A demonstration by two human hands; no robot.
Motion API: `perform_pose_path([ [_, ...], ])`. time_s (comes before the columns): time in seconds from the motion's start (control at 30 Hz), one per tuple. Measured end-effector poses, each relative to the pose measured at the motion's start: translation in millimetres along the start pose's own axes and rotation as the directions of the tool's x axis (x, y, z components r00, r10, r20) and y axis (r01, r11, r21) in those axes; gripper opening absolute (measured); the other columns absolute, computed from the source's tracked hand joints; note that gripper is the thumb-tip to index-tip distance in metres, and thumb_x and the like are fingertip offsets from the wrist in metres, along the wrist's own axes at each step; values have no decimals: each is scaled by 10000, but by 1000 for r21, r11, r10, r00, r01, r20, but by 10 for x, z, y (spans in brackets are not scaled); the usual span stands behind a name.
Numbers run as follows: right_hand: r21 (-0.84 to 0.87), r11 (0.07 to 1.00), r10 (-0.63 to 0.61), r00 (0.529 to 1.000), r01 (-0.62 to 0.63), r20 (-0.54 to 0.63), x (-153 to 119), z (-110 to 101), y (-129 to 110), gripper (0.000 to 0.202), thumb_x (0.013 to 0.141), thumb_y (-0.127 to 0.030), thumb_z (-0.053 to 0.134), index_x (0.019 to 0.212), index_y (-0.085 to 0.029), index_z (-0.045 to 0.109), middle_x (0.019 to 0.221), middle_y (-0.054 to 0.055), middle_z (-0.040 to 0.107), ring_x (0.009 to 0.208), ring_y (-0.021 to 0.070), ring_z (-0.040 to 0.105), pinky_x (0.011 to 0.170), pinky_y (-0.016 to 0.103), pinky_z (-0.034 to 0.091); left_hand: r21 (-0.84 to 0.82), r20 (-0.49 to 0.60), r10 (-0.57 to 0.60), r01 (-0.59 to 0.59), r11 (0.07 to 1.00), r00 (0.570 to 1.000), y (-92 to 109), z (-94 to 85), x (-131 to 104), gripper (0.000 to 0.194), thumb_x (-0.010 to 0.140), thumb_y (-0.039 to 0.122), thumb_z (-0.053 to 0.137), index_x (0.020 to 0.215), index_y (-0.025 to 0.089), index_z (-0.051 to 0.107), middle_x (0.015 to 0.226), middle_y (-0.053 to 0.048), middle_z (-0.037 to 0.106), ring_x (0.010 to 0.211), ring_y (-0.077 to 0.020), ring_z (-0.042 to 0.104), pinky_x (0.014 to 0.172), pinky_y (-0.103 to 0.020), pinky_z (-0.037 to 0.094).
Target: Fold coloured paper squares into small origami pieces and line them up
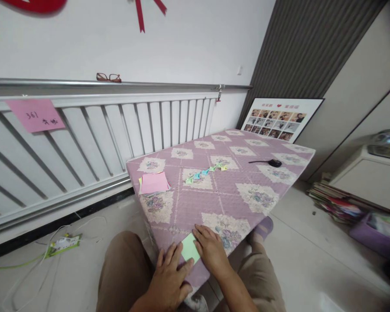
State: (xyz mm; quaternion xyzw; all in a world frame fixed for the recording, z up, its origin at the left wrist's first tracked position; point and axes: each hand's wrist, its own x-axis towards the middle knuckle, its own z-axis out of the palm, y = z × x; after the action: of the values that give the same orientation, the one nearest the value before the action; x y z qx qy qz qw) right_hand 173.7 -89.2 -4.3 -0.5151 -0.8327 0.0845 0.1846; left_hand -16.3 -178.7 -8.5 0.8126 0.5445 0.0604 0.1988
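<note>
Caught right in the middle of some paper fiddling. Had a pale green paper square (pixel 190 248) lying at the near end of the flowered tablecloth (pixel 190 208), right between both hands. Judging by the pose, was at a steadying or smoothing step, maybe lining up an edge. Would guess at the next move calling for light fingertips, plus steady pressure on one side to avoid sliding around on soft fabric.

OK, hands. Had the left hand (pixel 170 277) palm down and mostly open, fingers loosely spread, touching the paper around its left and near edges with index finger and thumb. Had the right hand (pixel 211 249) palm down too, loosely open, resting fingertips along the right side. Saw no real grip from either, just contact. Couldn't tell about any crease under the fingers.

Further up, spotted a row of small coloured paper pieces (pixel 196 176), apparently folded, plus a pink-topped paper stack (pixel 154 183) off to the left.
</note>
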Motion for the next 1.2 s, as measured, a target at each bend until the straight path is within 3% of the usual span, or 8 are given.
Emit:
perform_pose_path([
  [0.13,116,993,39,985,-20,-170,-13,18,52,352,851,-145,438,1148,-193,621,1183,103,627,1110,205,552,956,385,414,-14,-11,8,-8,1000,1000,13,-24,-7,647,816,379,607,1393,422,319,1550,-60,100,1394,-352,133,1078,-613,99],
  [0.2,177,984,24,981,11,-195,-68,-17,8,314,875,-159,412,1091,-196,638,1109,89,654,1056,197,577,930,372,430,-25,-17,9,-9,1000,1000,21,-33,-13,636,821,381,598,1392,423,321,1549,-55,103,1397,-347,128,1082,-607,93],
  [0.4,254,964,-60,996,74,-63,-261,-100,-223,227,845,-149,485,936,-240,672,977,43,673,949,190,586,879,359,425,-40,-22,0,-1,999,1000,21,-32,-21,655,816,374,583,1406,404,301,1551,-33,118,1398,-330,127,1092,-581,85],
  [0.5,263,962,-63,997,71,-38,-298,-115,-238,259,817,-129,509,985,-249,666,1043,44,655,1012,188,563,921,363,397,-49,-53,-14,12,999,999,-2,-81,6,684,815,325,559,1434,340,268,1523,-21,244,1373,-291,202,1112,-512,100],
  [0.73,369,927,-103,992,71,68,-304,-153,-129,426,660,-141,656,1077,-228,644,1160,66,613,1110,222,524,968,371,367,-85,-163,-43,29,996,986,-45,-256,181,403,813,284,547,1216,283,549,1251,-28,533,1138,-232,426,1007,-387,268],
  [1.2,435,899,-90,994,59,53,-263,-108,-81,279,723,-168,678,993,-236,677,1081,59,649,1040,225,557,917,385,389,-168,-217,-59,22,986,974,-141,-264,335,231,805,246,570,1017,285,653,1055,-8,601,1003,-205,481,911,-356,304],
])
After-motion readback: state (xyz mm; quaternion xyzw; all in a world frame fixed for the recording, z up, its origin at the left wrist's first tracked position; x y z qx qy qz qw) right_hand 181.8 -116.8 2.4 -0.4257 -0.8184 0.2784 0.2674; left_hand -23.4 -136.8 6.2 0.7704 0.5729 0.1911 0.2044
